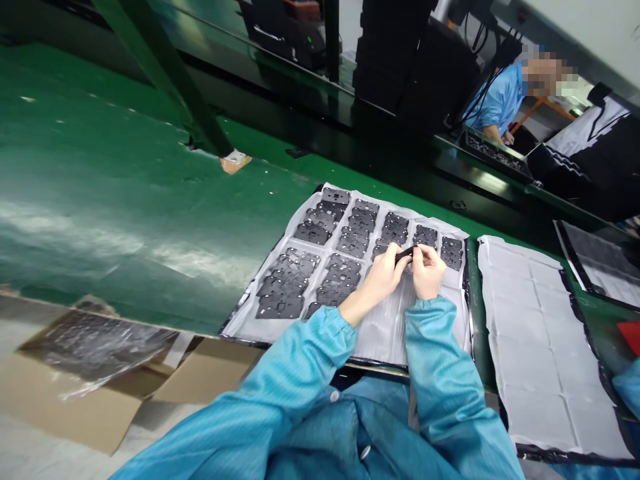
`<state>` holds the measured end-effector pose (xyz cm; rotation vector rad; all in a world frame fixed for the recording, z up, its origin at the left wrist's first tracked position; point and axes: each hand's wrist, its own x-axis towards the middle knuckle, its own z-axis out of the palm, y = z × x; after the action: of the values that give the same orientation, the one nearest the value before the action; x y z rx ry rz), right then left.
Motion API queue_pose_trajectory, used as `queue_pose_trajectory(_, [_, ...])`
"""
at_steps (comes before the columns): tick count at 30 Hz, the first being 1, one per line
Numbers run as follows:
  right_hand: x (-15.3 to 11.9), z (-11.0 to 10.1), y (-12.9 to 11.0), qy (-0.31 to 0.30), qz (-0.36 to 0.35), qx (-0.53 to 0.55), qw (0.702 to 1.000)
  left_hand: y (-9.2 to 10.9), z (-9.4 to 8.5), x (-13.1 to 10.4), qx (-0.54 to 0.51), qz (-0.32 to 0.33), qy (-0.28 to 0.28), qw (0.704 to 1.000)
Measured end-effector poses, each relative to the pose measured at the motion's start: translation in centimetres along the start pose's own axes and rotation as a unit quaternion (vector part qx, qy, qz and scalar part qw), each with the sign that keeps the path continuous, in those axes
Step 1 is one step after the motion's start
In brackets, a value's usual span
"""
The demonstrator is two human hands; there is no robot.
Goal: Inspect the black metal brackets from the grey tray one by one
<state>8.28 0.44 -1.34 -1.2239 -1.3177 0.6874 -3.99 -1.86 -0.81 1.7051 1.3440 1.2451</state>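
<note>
Both of my hands meet over a tray [373,333] lined with white cloth-like sheet. Between them is a small black flat part [404,254], seen nearly edge-on. My left hand [385,272] pinches its left end, while the fingers of my right hand [427,268] close on its right end. Rows of dark flat plates with cutouts [283,283] lie overlapping in the tray's compartments, mostly at the left and along the far side. More such plates [452,252] rest just beyond my right hand.
A second white-lined tray [545,340] lies to the right on the green table [125,200]. Below the left edge stands an open cardboard box [80,393] with clear plastic inside. A green post [170,80] rises at the back. Across the line a person in blue [500,100] sits.
</note>
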Motion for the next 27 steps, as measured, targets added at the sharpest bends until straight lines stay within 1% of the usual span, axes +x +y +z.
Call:
queue_pose_trajectory(4, [0.0, 0.1, -0.3, 0.001, 0.007, 0.028, 1.000, -0.1, 0.1, -0.1, 0.000, -0.002, 0.000, 1.000])
queue_pose_trajectory(9, [0.1, 0.2, -0.6, -0.017, 0.042, 0.069, 0.997, 0.0, 0.0, 0.0, 0.002, 0.011, 0.010, 1.000])
queue_pose_trajectory(16, [0.2, 0.1, -0.2, -0.018, 0.077, 0.096, 0.992, 0.1, 0.0, -0.1, 0.009, 0.014, 0.009, 1.000])
queue_pose_trajectory(22, [0.4, 0.1, 0.3, -0.028, 0.072, 0.119, 0.990, 0.3, -0.1, -0.3, 0.021, 0.033, -0.002, 0.999])
queue_pose_trajectory(27, [0.4, 0.2, 0.5, -0.024, 0.058, 0.111, 0.992, 0.5, -0.1, -0.3, 0.037, 0.031, -0.007, 0.999])
